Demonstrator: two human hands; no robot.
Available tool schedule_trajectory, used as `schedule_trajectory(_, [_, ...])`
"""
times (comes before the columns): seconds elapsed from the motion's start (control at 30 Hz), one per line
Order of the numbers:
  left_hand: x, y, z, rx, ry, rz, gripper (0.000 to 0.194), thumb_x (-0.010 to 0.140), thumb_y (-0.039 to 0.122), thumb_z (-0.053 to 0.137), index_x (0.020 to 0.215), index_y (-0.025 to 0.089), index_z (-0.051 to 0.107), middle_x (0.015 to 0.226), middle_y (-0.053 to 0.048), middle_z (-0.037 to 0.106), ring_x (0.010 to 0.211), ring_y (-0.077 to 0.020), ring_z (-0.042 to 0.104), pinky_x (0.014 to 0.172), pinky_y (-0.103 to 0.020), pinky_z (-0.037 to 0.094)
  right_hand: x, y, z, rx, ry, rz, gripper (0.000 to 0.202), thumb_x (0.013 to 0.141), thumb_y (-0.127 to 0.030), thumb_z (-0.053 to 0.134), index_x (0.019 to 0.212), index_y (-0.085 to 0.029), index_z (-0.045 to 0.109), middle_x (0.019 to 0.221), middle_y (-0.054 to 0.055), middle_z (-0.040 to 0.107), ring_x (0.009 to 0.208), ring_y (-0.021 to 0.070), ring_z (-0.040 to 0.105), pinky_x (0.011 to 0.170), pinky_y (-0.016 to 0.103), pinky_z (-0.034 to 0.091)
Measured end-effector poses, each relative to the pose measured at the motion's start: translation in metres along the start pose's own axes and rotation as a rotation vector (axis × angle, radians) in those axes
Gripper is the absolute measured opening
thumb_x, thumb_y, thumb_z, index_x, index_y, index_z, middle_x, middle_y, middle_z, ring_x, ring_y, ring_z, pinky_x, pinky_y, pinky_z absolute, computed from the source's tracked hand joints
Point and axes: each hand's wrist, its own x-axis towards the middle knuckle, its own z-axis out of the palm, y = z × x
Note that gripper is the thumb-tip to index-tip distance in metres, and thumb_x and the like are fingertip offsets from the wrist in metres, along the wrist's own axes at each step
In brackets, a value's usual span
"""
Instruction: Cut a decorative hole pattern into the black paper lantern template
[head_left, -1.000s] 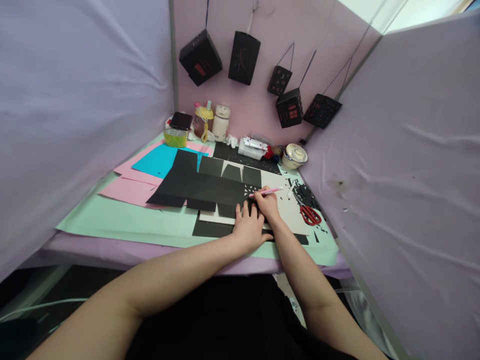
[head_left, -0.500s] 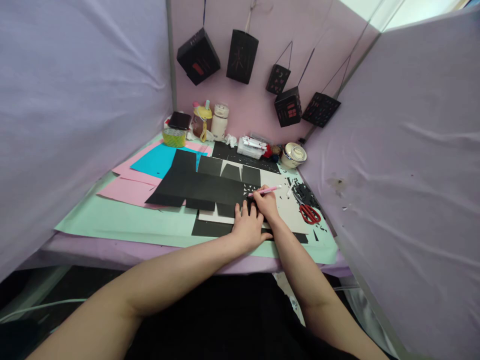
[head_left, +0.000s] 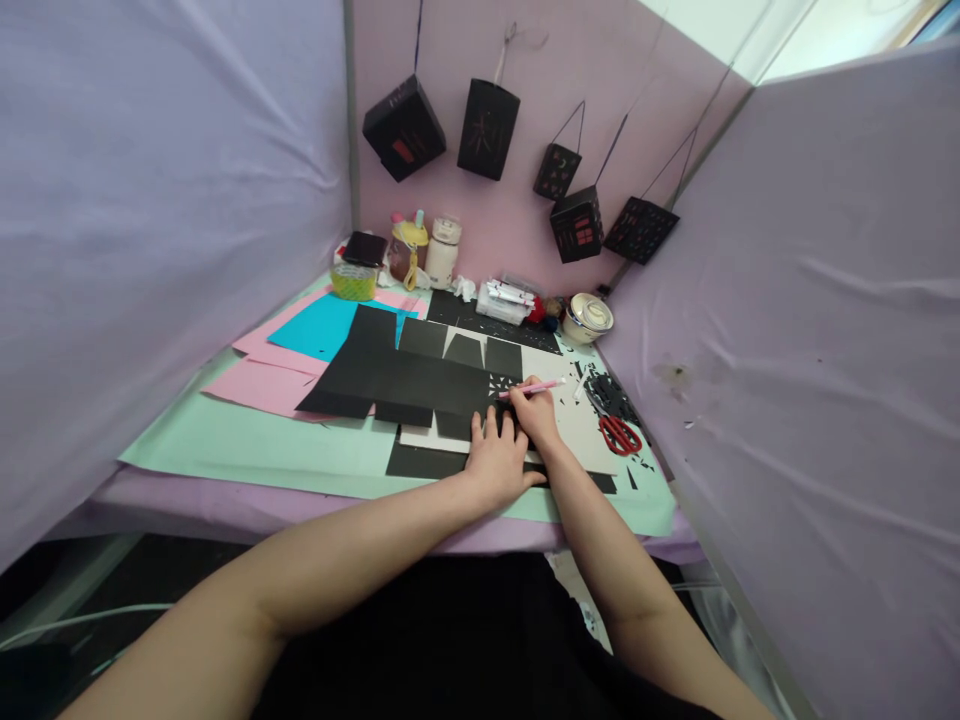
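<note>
A large sheet of black card (head_left: 405, 372) with notched flaps lies flat on the table. Fingers spread, my left hand (head_left: 496, 460) presses on its lower right part. Just beside it, my right hand (head_left: 535, 413) grips a slim pink pen-shaped craft knife (head_left: 546, 387). The knife points left toward a patch of small triangular cutouts (head_left: 501, 384) near the card's right end. Its tip is too small to make out. Beneath the card shows a white board (head_left: 574, 425), with a strip of black card (head_left: 424, 460) along the near side.
Red-handled scissors (head_left: 619, 435) lie on the right beside black paper scraps (head_left: 611, 395). Pink sheets (head_left: 259, 385) and a blue sheet (head_left: 311, 328) are on the left. Bottles (head_left: 443, 255), a clear box (head_left: 504, 300) and a lidded bowl (head_left: 587, 318) stand behind. Black paper lanterns (head_left: 488, 130) hang above.
The whole view has shifted slightly, so the scene sits a little lower. Both hands keep nearly the same place on the card, and the craft knife stays in my right hand.
</note>
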Motion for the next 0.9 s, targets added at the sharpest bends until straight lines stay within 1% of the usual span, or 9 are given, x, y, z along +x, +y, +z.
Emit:
schedule_trajectory(0.2, [0.0006,-0.0001,0.0021,0.011,0.006,-0.007,0.085,0.084,0.073,0.042,0.143,0.012,0.044,0.151,-0.023,0.035,0.140,-0.0457,0.022,0.111,-0.063,0.011,-0.0005,0.0003,0.0013,-0.004,-0.015,0.003,0.016,0.072,-0.036,0.057,0.066,-0.022,0.052,0.065,-0.002,0.060,0.065,0.0169,0.057,0.065,0.029,0.042])
schedule_trajectory(0.4, [0.0006,-0.0002,0.0029,0.013,0.023,-0.003,0.085,0.083,0.071,0.045,0.142,0.011,0.043,0.150,-0.023,0.035,0.139,-0.0456,0.023,0.111,-0.064,0.012,-0.0004,-0.0002,0.0011,0.007,-0.039,0.012,0.015,0.072,-0.035,0.057,0.068,-0.022,0.053,0.065,-0.002,0.062,0.066,0.0174,0.058,0.066,0.029,0.043])
schedule_trajectory(0.57, [0.0007,-0.0002,0.0013,0.012,0.005,-0.009,0.087,0.082,0.071,0.049,0.143,0.011,0.042,0.151,-0.023,0.035,0.140,-0.0457,0.023,0.111,-0.063,0.013,-0.0008,-0.0027,0.0012,0.009,-0.002,-0.020,0.012,0.070,-0.032,0.055,0.065,-0.022,0.049,0.062,-0.003,0.056,0.063,0.0160,0.054,0.064,0.028,0.040])
schedule_trajectory(0.7, [-0.0002,0.0000,-0.0017,0.011,0.003,-0.011,0.086,0.081,0.069,0.051,0.143,0.010,0.043,0.151,-0.023,0.035,0.139,-0.0456,0.025,0.111,-0.063,0.015,-0.0017,-0.0055,0.0006,-0.002,0.000,-0.024,0.012,0.071,-0.031,0.054,0.066,-0.022,0.048,0.060,-0.004,0.055,0.062,0.0157,0.051,0.062,0.028,0.039])
schedule_trajectory(0.8, [-0.0008,-0.0001,-0.0026,0.003,0.016,-0.009,0.084,0.082,0.069,0.050,0.142,0.010,0.044,0.150,-0.024,0.036,0.139,-0.0459,0.026,0.111,-0.064,0.016,-0.0018,-0.0056,0.0002,-0.018,-0.003,-0.022,0.011,0.072,-0.031,0.054,0.067,-0.022,0.049,0.061,-0.004,0.056,0.062,0.0157,0.052,0.063,0.028,0.039])
schedule_trajectory(0.9, [-0.0005,-0.0005,-0.0017,-0.003,0.024,-0.009,0.085,0.082,0.070,0.049,0.142,0.010,0.044,0.150,-0.024,0.036,0.139,-0.0465,0.025,0.111,-0.064,0.015,-0.0012,-0.0035,0.0010,-0.020,-0.033,-0.032,0.013,0.073,-0.033,0.054,0.069,-0.022,0.051,0.065,-0.002,0.060,0.065,0.0165,0.056,0.065,0.028,0.041])
